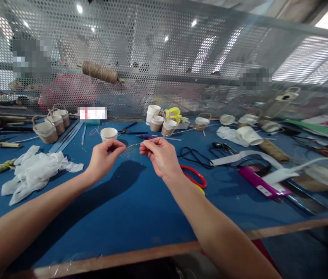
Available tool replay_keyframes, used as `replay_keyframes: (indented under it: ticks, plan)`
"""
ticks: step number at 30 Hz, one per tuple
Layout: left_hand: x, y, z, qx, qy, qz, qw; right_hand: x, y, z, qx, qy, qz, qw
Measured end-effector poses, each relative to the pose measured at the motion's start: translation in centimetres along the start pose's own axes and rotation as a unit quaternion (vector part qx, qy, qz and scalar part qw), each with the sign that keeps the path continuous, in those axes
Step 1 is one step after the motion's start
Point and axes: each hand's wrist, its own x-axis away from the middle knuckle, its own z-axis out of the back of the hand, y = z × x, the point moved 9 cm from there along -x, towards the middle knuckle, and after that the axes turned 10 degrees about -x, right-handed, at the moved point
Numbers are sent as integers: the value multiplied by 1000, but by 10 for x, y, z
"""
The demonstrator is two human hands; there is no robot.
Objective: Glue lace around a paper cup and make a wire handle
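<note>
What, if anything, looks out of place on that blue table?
Most noticeably, a white cup toward the right lies on its side; it looks odd because the small cup just beyond the left hand stands upright. I see no obvious spill.

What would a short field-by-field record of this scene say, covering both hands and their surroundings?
Left hand: fingertips pinching a thin strand
Right hand: pinching the same strand
Surface: blue table
Beyond left hand: white cup, upright
Far left: crumpled white cloth; cups with handles behind it
Back: mesh screen, with a twine spool
</note>
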Motion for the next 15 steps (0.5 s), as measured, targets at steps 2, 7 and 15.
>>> replay_keyframes:
  ticks: [2, 7, 15]
  plan:
    - [5, -24, -19, 110, -50, 141, 983, 0, -4, -1, 2, 1, 23, 1000]
    - [3, -20, -19, 75, -65, 120, 988, -3, -5, 2, 16, 11, 28, 999]
    - [31, 63, -21, -420, 17, -419, 805, -8, 0, 8, -1, 20, -13, 1000]
